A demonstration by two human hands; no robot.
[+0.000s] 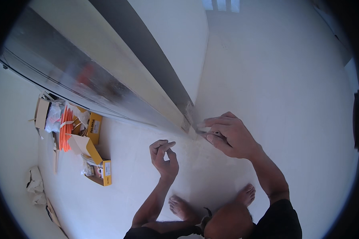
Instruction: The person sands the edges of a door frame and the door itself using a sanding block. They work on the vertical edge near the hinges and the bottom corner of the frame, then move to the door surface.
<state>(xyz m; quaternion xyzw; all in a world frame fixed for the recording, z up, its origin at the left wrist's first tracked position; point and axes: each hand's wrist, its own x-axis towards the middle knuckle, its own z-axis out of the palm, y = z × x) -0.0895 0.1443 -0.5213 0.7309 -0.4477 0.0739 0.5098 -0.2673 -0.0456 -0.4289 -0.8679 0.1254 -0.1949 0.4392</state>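
My right hand [235,137] is closed around a small putty knife [216,134], a flat tool with a hole at its handle end. Its blade points left, at the foot of a narrow pale wall end [186,122] where it meets the floor. Whitish dust or filler coats the fingers. To the left, my left hand [163,157] hovers over the floor with loosely bent fingers apart from the thumb, and nothing shows in it. A dark grey strip [159,59] runs down the wall beside the pale edge.
A glossy, curved panel [87,79] rises on the left. Beyond it lie opened yellow cartons [107,173], a coil of orange tubing [66,129] and plastic bags [54,117]. Crumpled pale cloth or paper [36,185] lies far left. My bare feet [246,194] rest on the pale floor.
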